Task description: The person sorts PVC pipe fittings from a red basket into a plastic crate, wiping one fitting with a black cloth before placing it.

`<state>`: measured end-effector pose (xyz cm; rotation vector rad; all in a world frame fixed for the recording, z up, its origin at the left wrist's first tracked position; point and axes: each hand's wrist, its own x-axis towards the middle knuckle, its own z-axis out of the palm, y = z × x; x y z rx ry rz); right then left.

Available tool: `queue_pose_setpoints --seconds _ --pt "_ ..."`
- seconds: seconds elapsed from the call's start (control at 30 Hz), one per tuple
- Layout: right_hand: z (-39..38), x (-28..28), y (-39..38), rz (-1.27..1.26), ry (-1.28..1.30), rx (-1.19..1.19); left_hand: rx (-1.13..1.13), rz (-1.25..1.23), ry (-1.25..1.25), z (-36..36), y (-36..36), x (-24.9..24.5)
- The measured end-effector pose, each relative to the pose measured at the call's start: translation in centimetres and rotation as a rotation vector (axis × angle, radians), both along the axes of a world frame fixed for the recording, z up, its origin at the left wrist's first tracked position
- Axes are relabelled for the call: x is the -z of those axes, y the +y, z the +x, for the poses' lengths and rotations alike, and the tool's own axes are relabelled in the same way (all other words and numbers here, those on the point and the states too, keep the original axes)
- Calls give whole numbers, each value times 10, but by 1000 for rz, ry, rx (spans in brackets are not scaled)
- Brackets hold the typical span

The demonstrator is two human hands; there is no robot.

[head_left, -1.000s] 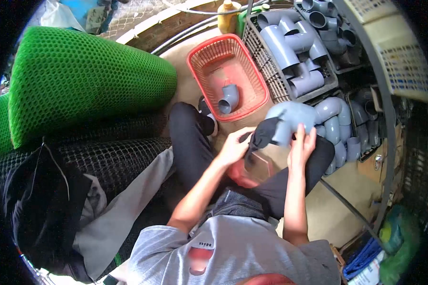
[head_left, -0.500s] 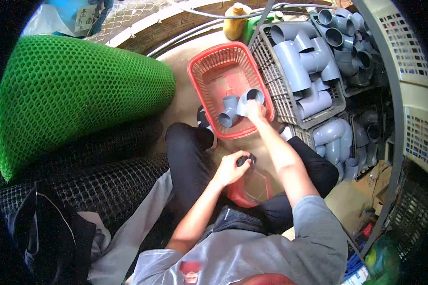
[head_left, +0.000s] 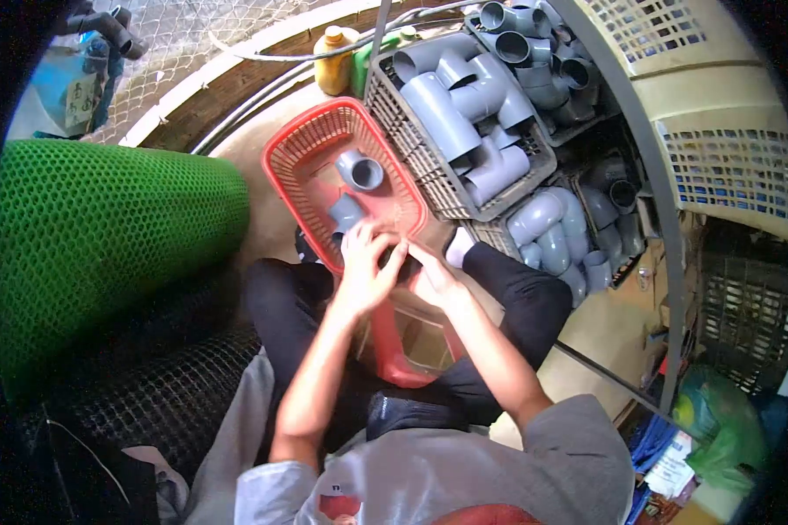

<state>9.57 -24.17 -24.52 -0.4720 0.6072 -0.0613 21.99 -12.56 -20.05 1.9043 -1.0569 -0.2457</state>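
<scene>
The red basket [head_left: 276, 166] stands in front of me, holding a grey pipe fitting [head_left: 360, 171] near its middle and another grey fitting [head_left: 345, 210] closer to me. At the basket's near rim, my left hand [head_left: 365, 267] has its fingers bent round a dark thing that is mostly hidden. My right hand [head_left: 432, 278] meets it from the right, fingertips pressed together by the left thumb. What lies between the hands is too hidden to name. Below them a clear-topped red object [head_left: 394, 350] sits between my legs.
Grey crates [head_left: 451, 197] of pipe fittings stand at the right, beside a metal post [head_left: 643, 131]. A green mesh roll [head_left: 114, 254] and a black mesh roll [head_left: 175, 367] lie at the left. A yellow bottle [head_left: 331, 63] stands behind the basket.
My right hand has left the fitting in the basket and come back to my left hand, which is now up at the rim. The view has shifted, and the two fittings lie farther apart.
</scene>
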Motion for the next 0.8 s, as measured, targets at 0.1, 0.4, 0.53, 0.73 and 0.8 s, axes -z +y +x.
queue_pose_setpoints --seconds 0.1,0.4,0.53,0.73,0.8 --pt "4 -27 -34 -508 128 245 165 -179 281 29 -34 0" --pt "60 -96 -115 -1810 21 -327 129 -344 1279 59 -73 31" --pt "95 -80 -232 -1804 383 44 64 -132 1130 80 -64 30" --pt "99 -17 -480 -1932 1003 -218 49 -188 1133 87 -60 33" --pt "109 -37 -457 -1745 1044 -180 69 -139 1150 92 -58 27"
